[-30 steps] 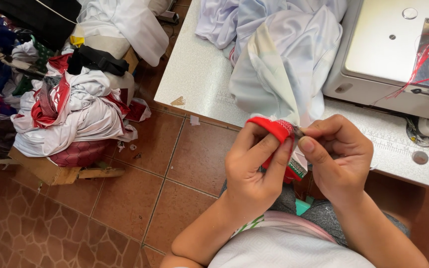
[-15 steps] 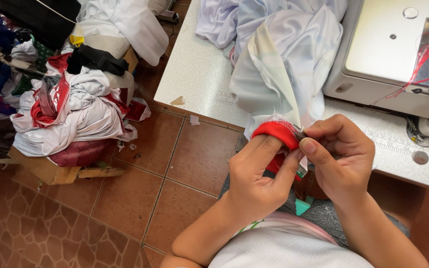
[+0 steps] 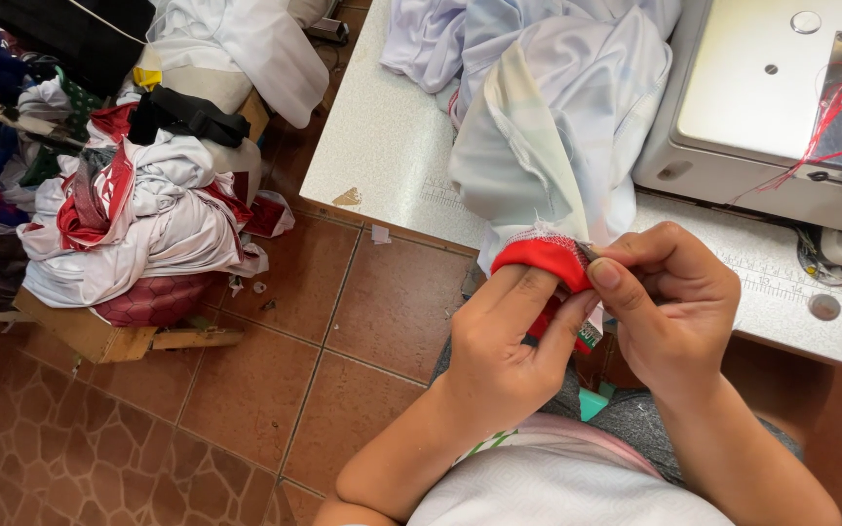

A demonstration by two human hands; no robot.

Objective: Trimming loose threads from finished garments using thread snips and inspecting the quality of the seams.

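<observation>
My left hand (image 3: 509, 341) grips the red trim (image 3: 543, 255) at the end of a white garment (image 3: 557, 127) that hangs off the sewing table's front edge. My right hand (image 3: 674, 302) pinches the same red trim from the right, with a small dark tool tip showing between thumb and forefinger. Both hands are held above my lap, just in front of the table. The lower part of the red trim is hidden behind my fingers.
A white sewing machine (image 3: 782, 107) with red thread sits on the speckled white table (image 3: 382, 156) at the right. A heap of white, red and black garments (image 3: 138, 185) lies on a low wooden stand at the left. Brown tiled floor (image 3: 275, 390) lies below.
Both hands have shifted slightly, and the red trim has been turned and pulled a little further over my left fingers. The garment on the table has not moved.
</observation>
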